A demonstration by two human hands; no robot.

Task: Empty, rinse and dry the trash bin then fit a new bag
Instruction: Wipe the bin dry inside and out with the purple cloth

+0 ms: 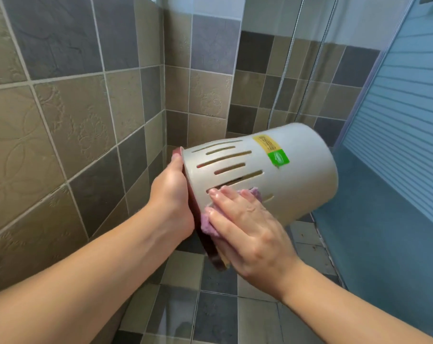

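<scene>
The fingers (225, 194) of the right hand (247, 224) are lying straight and slightly spread, and a small lilac terry cloth (210, 225) is being pressed flat by them against the side of the pale beige plastic trash bin with slotted walls (297, 175). Nothing is being pinched there; the cloth is being held only by pressure. At the centre of the frame the left hand (172, 192) is curled round the bin's dark maroon rim (205, 247); its fingertips are hidden inside the opening, so their hold cannot be judged fully.

The bin is being held on its side in the air, base toward the right of the frame, above the grey and beige tiled floor (210, 306), beside the tiled wall (74, 108) at the left.

Since the weight is being carried at one rim edge only, the bin is likely to twist or slip if the wet plastic is pushed hard. The cloth may be snagged in a slot or dropped. The yellow and green stickers (272, 150) may be lifted by rubbing. Dampness left in the slots would be trapped under a new bag.
</scene>
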